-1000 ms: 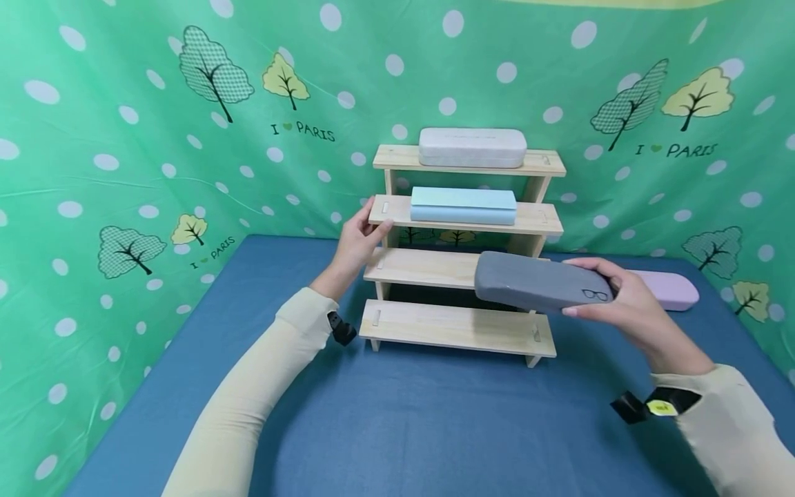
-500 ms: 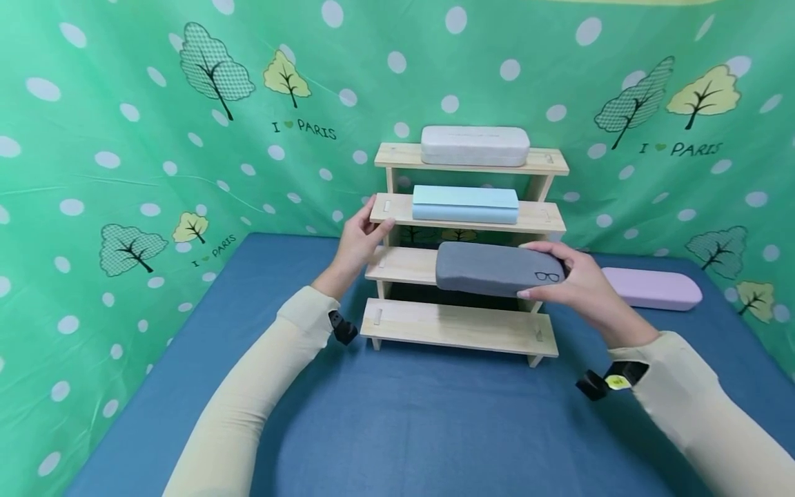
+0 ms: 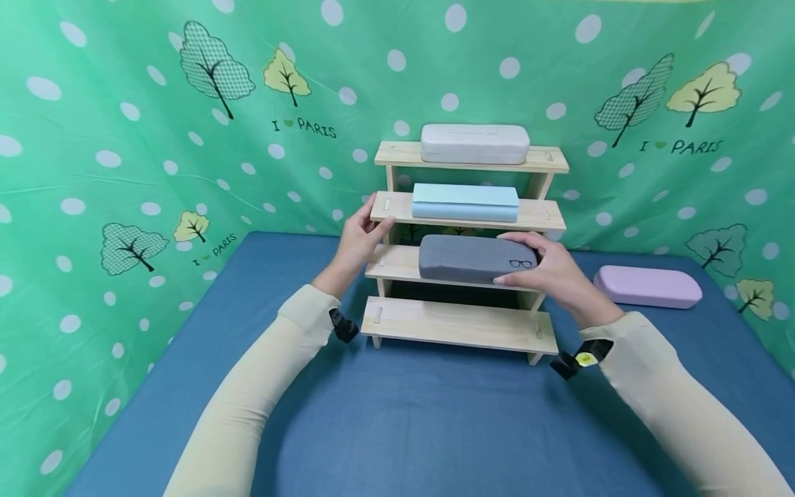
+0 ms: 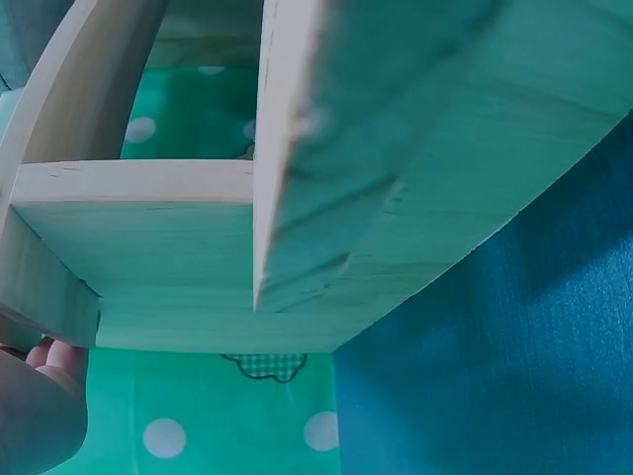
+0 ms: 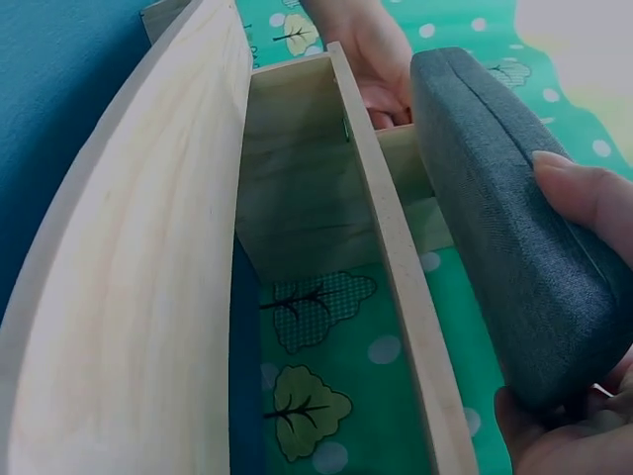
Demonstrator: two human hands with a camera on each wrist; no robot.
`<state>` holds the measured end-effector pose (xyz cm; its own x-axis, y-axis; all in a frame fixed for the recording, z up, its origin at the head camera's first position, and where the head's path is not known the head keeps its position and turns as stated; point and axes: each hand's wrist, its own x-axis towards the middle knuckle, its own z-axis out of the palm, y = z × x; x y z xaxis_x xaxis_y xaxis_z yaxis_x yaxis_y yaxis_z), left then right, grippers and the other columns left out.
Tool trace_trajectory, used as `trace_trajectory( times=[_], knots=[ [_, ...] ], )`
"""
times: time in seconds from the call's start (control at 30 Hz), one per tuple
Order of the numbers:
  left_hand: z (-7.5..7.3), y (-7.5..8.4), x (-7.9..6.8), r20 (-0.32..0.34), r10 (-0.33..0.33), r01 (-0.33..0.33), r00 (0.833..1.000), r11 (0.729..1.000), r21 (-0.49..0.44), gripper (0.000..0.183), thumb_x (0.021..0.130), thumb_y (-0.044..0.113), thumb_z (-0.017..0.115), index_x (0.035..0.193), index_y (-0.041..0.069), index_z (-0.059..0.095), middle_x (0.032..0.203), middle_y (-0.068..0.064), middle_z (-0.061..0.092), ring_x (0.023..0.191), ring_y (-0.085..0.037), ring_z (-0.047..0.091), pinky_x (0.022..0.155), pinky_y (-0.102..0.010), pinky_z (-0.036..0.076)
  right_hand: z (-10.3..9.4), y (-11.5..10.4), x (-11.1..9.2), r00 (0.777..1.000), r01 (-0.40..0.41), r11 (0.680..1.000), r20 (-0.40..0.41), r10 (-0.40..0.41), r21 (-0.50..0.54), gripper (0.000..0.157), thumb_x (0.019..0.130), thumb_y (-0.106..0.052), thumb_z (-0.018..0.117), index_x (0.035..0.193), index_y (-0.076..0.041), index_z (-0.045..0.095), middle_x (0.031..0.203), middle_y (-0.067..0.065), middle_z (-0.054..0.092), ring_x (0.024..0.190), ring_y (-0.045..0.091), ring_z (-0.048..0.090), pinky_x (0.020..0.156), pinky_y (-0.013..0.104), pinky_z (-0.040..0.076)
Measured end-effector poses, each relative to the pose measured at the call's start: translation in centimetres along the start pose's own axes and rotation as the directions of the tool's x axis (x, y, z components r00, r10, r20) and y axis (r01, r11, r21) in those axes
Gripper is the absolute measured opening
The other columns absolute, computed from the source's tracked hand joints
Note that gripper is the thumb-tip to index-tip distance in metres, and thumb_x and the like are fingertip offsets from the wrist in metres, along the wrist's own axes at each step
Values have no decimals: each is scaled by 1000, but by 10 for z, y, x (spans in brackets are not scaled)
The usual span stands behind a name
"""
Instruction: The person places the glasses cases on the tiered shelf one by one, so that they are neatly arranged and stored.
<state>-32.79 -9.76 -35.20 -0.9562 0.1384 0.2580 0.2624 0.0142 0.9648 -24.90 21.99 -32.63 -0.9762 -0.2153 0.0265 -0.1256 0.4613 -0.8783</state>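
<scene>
A grey glasses case (image 3: 466,257) with a small spectacles drawing at its right end is in my right hand (image 3: 549,273), which grips that end. The case overlaps the third step down of a four-step wooden rack (image 3: 456,323) in the head view. In the right wrist view the fabric case (image 5: 499,218) shows a gap between it and the plank, with the thumb on its top and fingers beneath. My left hand (image 3: 360,243) holds the left end of the second plank from the top, thumb at its front edge. Some left fingers (image 4: 61,358) show beside the rack in the left wrist view.
On the top step lies a whitish case (image 3: 475,145); a light blue case (image 3: 464,203) lies one step below. A lilac case (image 3: 647,286) rests on the blue cloth (image 3: 422,421) right of the rack. A green dotted curtain (image 3: 298,179) hangs close behind.
My right hand has carried the grey glasses case leftward, from the rack's right side to over the middle of the third step, and levelled it. The left hand stays on the plank.
</scene>
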Motion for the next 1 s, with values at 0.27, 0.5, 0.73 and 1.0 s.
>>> trace_trajectory(
  times=[0.27,0.5,0.73,1.0],
  knots=[
    [0,-11,7,-25,11,-11,1000,1000,-1,69,93,13,60,149,4,22,150,-11,33,131,-20,42,101,-28,42,9,2,10,999,-31,999,16,31,26,75,71,-26,84,137,-18,49,127,13,47,105,28,46,81,37,44],
    [0,-12,7,-21,15,-15,1000,1000,-9,69,93,14,60,149,4,23,151,-11,33,132,-19,41,100,-27,43,11,2,15,999,-45,999,9,45,19,73,70,-27,85,134,-20,51,132,9,45,109,29,45,83,38,41],
    [0,-11,6,-22,12,-12,1000,1000,-6,69,93,15,60,150,5,22,151,-10,32,132,-19,41,100,-27,43,13,0,17,999,-45,998,11,45,42,72,70,-22,85,134,-19,51,130,10,46,108,28,45,83,37,41],
    [1,-4,3,-10,-8,8,1000,1000,-25,69,93,12,59,150,4,21,151,-11,31,132,-21,41,101,-29,42,14,1,16,999,-40,999,13,39,35,75,69,-23,86,134,-18,50,128,13,46,108,29,46,84,38,41]
  ],
)
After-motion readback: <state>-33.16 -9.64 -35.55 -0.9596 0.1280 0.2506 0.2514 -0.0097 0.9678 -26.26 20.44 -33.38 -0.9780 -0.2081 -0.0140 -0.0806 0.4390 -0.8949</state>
